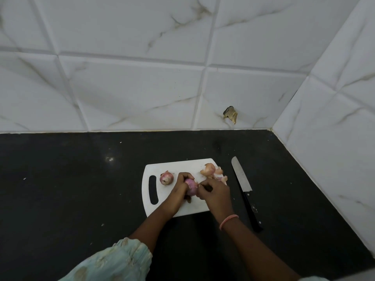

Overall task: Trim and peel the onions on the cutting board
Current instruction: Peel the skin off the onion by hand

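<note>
peeling step: left hand (181, 184) grips the onion (191, 189) while right hand (213, 192) pinches its skin; next, strip it off, then take the second onion (166, 178).

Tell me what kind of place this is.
Most likely a home kitchen: a black stone countertop meets white marble-look wall tiles, and a white cutting board holds onions, with a kitchen knife beside it.

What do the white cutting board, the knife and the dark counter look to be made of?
The cutting board looks like plastic: uniformly white, smooth, with a moulded handle slot. The knife has a dull grey blade, likely steel, and a black handle with pale rivets, plastic or wood, hard to tell. The counter seems polished dark stone, perhaps granite: black, glossy, showing a light reflection.
</note>
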{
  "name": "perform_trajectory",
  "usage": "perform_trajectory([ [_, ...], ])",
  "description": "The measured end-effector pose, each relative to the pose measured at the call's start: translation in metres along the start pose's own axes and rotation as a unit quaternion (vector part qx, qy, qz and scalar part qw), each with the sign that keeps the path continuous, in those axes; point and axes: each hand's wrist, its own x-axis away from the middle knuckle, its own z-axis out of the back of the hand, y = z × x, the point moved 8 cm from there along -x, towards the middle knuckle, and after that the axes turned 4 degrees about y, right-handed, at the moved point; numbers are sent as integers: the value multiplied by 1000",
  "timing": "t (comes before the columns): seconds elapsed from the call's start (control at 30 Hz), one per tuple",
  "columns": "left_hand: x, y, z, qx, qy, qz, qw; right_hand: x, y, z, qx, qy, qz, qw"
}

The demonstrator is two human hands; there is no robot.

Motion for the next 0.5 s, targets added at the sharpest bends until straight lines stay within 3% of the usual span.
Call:
perform_trajectory([
  [0.13,-3,-7,3,10,6,21,1000,3,3,6,-31,36,-9,999],
  [0.33,-3,-5,0,13,12,9,1000,7,-7,-7,-47,-37,51,997],
  [0.5,0,-3,-2,-15,10,-21,1000,5,-1,-5,-13,-15,67,998],
])
